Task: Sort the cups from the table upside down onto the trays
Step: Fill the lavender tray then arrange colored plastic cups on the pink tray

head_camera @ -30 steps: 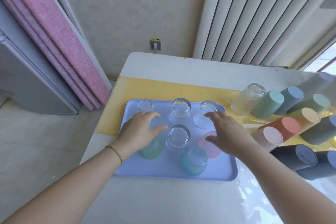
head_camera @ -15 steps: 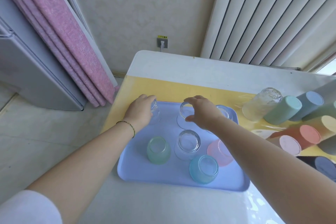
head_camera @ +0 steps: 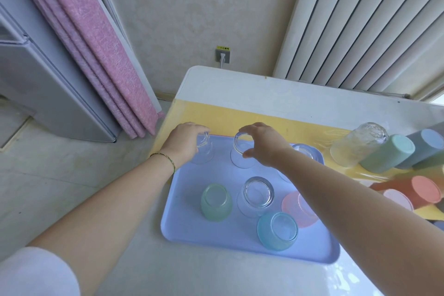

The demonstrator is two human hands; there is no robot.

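Blue tray [head_camera: 192, 235], left hand [head_camera: 184, 143] gripping clear cup [head_camera: 205, 151]

Left hand [head_camera: 183, 143] grips a clear glass cup [head_camera: 204, 150] at the far-left corner of the pale blue rectangular plastic tray [head_camera: 192, 230]. Right hand [head_camera: 264, 145] pinches the upturned base of a second clear glass cup [head_camera: 242, 152] just beside it. Nearer on the tray, inverted: frosted green cup [head_camera: 216, 202], third clear cup [head_camera: 258, 193], frosted pink cup [head_camera: 298, 210], frosted blue cup [head_camera: 277, 230].
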